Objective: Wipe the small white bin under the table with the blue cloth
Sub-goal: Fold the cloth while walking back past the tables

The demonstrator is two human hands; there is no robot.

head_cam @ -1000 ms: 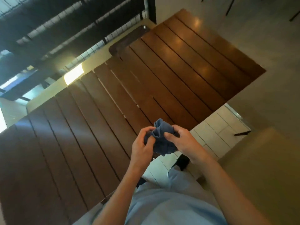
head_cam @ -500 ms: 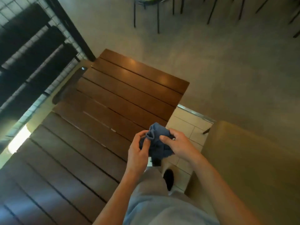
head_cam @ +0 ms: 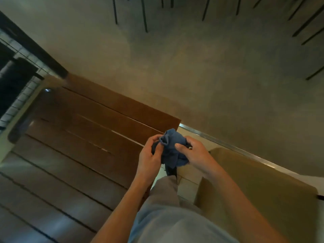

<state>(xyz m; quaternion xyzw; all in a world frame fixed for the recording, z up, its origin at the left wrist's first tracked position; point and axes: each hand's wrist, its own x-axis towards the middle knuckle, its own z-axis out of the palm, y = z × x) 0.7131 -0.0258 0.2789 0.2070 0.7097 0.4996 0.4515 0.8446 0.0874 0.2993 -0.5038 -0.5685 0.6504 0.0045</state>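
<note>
My left hand and my right hand both grip the blue cloth, fingers curled into its folds, holding it bunched in the air just past the near corner of the worktop; the left pinches a gathered edge near the top of the wad, the right closes round its other side with the thumb laid across the fabric. The cloth is soft, matte and crumpled, a loose ball with a ragged tail hanging below; nothing of it touches the wood.

I judge this the readying step; I am gathering the cloth into a pad, and the wiping has not begun. The small white bin is not in view; it would be under the worktop, hidden by the boards. The next move calls for bending or crouching low, finding the bin beneath, and freeing one hand to steady it while the other wipes.

The worktop is long brown planks with dark gaps between, smooth enough to catch streaks of light; beside my leg stands a tan padded seat with rounded edges; beyond it the floor is dull, mottled and bare-looking; thin dark chair legs stand at the far edge.
</note>
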